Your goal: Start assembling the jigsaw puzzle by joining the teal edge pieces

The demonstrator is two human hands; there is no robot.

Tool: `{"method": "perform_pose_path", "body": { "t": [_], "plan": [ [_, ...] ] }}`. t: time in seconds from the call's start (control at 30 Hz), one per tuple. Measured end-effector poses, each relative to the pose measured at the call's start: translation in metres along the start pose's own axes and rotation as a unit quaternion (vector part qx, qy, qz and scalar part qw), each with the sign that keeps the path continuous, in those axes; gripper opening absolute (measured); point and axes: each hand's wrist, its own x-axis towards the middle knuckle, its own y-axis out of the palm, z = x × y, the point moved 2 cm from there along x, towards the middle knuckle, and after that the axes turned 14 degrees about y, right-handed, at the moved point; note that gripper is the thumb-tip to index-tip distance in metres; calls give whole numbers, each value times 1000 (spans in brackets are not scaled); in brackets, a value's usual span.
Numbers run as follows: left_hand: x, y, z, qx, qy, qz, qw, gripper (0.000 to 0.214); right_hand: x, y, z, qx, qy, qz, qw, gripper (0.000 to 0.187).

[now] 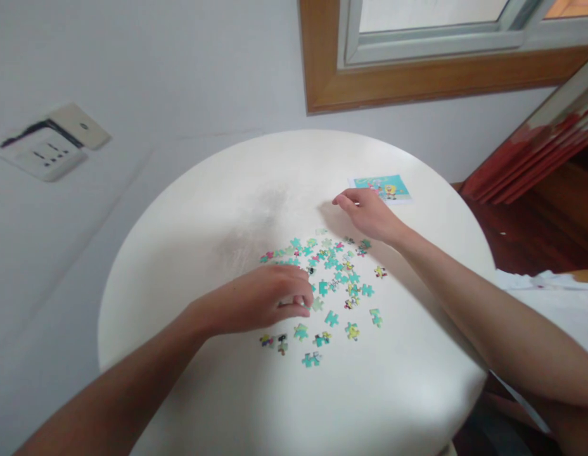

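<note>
My left hand [279, 294] is low over the left side of a loose spread of jigsaw puzzle pieces [323, 287]. Its fingers are curled, with a gap between thumb and forefinger, and a pale green piece [317, 304] lies by the fingertips. Farther back, my right hand [365, 211] hovers above the table with fingers drawn together; whatever may be between them is hidden. Most pieces are turquoise, some with yellow, pink or black parts. Behind the right hand lies a picture card [390, 190] with cartoon figures on turquoise, partly covered by that hand.
The round white table [180, 228] has grey smudges left of the pieces. A wall with a socket [49, 152] borders it at left, and a wood-framed window [417, 79] is behind. A red curtain [526, 152] hangs at right, above white papers [545, 282].
</note>
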Motion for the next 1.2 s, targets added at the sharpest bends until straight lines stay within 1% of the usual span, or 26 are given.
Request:
{"method": "perform_pose_path", "body": {
  "t": [0.13,0.17,0.23,0.3,0.4,0.53,0.67,0.8,0.93,1.03,1.1,1.2],
  "plan": [
    [1,-7,16,58,-20,-127,990,19,2,-4,0,2,7,6,1000,27],
    [1,-7,21,74,-21,-148,986,20,2,-4,-1,9,5,9,1000,26],
    [1,-4,30,100,-16,-166,981,22,3,-6,-4,20,9,20,1000,25],
    [3,0,35,117,-12,-159,980,26,4,-7,-8,25,23,33,999,25],
    [6,9,32,140,-17,-123,982,33,4,-11,-10,4,40,60,997,22],
    [10,17,26,173,-37,-93,980,42,0,-16,-7,-56,29,85,994,14],
    [10,20,27,194,-43,-75,977,49,-4,-16,-4,-75,23,117,990,11],
    [9,19,28,199,-46,-63,977,46,-9,-14,-2,-64,6,182,981,11],
    [9,17,26,205,-49,-58,976,39,-16,-13,2,-48,-8,252,966,11],
    [9,17,27,205,-49,-60,976,36,-23,-14,7,-49,-45,317,946,12],
    [9,17,27,203,-48,-63,976,37,-27,-15,10,-47,-73,351,932,18],
    [9,18,28,201,-39,-71,976,37,-32,-17,15,-52,-86,367,925,28]
  ]
}}
